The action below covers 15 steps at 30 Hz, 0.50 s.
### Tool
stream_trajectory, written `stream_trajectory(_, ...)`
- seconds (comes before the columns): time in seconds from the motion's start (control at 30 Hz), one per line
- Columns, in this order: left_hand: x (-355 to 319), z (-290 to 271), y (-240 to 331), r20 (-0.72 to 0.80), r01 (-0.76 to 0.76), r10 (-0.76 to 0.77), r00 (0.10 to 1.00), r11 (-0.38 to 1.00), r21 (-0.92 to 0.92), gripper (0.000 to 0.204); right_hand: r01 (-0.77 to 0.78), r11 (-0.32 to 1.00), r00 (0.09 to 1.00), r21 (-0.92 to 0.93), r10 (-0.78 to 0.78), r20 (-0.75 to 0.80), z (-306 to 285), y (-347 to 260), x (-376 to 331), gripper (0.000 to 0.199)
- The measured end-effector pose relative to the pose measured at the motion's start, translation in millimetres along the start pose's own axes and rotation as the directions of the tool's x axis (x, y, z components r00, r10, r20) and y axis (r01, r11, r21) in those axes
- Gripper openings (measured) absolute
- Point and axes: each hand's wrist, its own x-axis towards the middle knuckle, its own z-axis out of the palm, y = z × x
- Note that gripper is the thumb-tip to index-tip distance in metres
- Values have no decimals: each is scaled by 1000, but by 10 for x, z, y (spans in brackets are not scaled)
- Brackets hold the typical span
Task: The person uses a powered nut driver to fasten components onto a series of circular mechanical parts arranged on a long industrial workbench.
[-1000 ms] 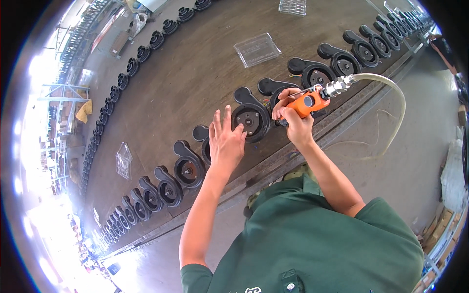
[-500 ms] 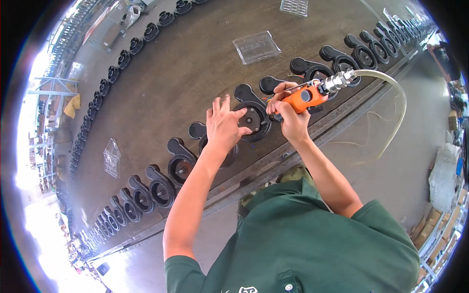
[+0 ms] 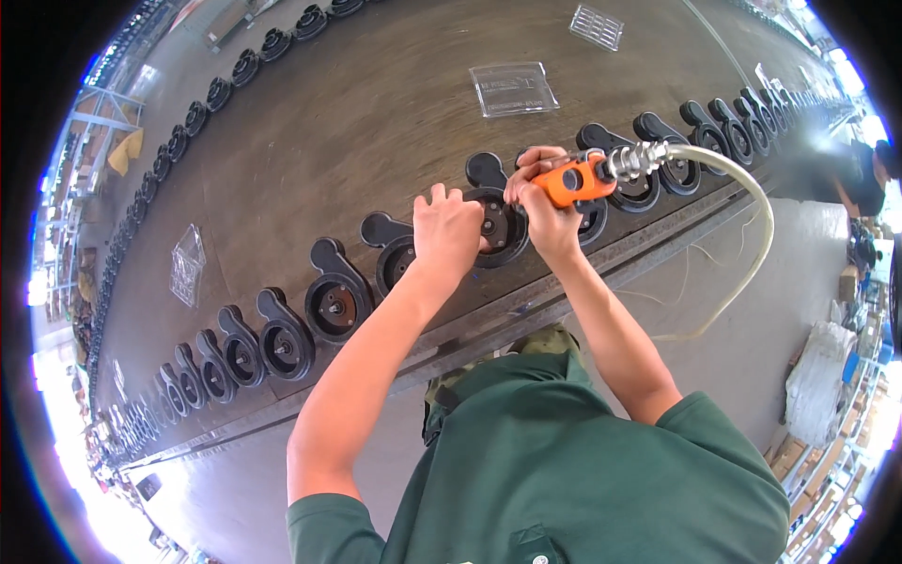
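Observation:
My left hand (image 3: 449,230) is closed over the left rim of a black round housing (image 3: 505,226), its fingers bent and the thumb partly inside. This housing has a rounded side arm, and a dark plate with a small centre shaft shows inside it. My right hand (image 3: 548,211) grips an orange air tool (image 3: 573,180) just right of the housing. Metal fittings (image 3: 639,161) join the tool to a clear hose (image 3: 766,226) that curves down to the right. The working end of the tool is hidden behind my right fingers.
Similar black housings (image 3: 338,307) line the near table edge on both sides. A second row of black round parts (image 3: 219,92) runs along the far left. Clear plastic trays (image 3: 515,90) lie on the brown table (image 3: 376,122). Shelving (image 3: 817,489) stands at the lower right.
My left hand has gone from spread fingers over the housing to bent fingers at its left rim. The tool has shifted slightly left and stays in my right hand. The whole view has turned somewhat.

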Motion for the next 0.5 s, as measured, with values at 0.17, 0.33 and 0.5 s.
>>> stream_trajectory(0.17, -10, 13, 50, -12, 24, -23, 1000, 1000, 10, 30, -23, 1000, 1000, 15, 23, -9, 34, 46, 183, 21)
stream_trajectory(0.33, -17, 30, 26, 1, 29, -29, 1000, 999, 15, 33, -8, 1000, 1000, 19, 8, 11, 35, 96, 206, 22)
stream_trajectory(0.5, -13, 10, 25, 22, 28, -28, 999, 1000, 0, 36, -48, 999, 999, 9, 48, 18, 36, 83, 196, 21)
